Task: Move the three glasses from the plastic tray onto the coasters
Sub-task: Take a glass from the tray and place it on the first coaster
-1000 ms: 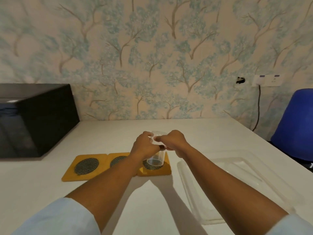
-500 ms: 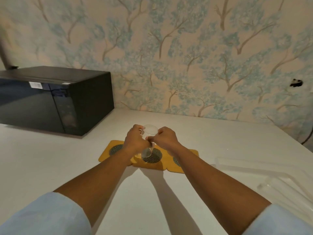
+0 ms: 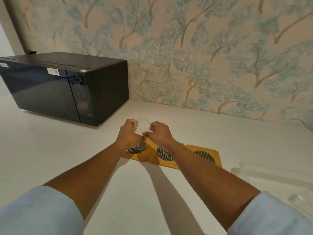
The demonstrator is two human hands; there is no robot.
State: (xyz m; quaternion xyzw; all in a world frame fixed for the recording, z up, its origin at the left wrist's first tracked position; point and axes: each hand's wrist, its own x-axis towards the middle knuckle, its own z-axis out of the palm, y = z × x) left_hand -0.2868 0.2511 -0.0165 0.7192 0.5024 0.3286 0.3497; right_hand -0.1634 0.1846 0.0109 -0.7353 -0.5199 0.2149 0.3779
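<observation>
Here both the left hand point(image 3: 129, 135) and right hand point(image 3: 159, 134) pinch the glass point(image 3: 142, 131); microwave point(image 3: 67, 87) label unreadable.

clear glass point(image 3: 141, 131), glossy black microwave point(image 3: 64, 87), matt white table point(image 3: 50, 150).

The person wears a light blue top. Its left sleeve point(image 3: 39, 211) and right sleeve point(image 3: 274, 216) are pushed up, so both arms are bare from there down. The left hand point(image 3: 129, 134) and right hand point(image 3: 160, 134) are bare too.
</observation>
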